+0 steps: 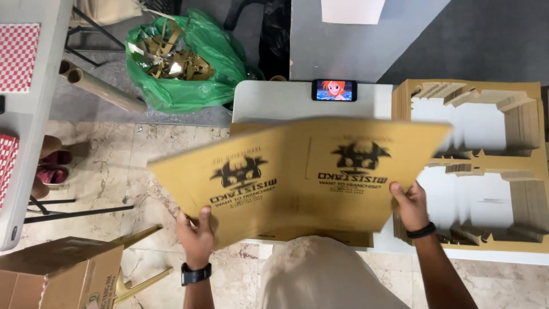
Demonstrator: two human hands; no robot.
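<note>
I hold a flat brown cardboard sheet (297,177) with black printing, lifted above the white table (274,100) and tilted down to the left. My left hand (196,233) grips its near left edge, a black watch on that wrist. My right hand (410,206) grips its near right edge, a black band on that wrist. Beneath the sheet lies another flat brown sheet (320,236). The sheet looks blurred.
Stacks of die-cut cardboard blanks (474,114) fill the table's right side. A phone (334,90) with a lit screen stands at the table's far edge. A green bag (183,57) of scraps, cardboard tubes (97,86), a brown box (63,274) and another table (28,114) are at left.
</note>
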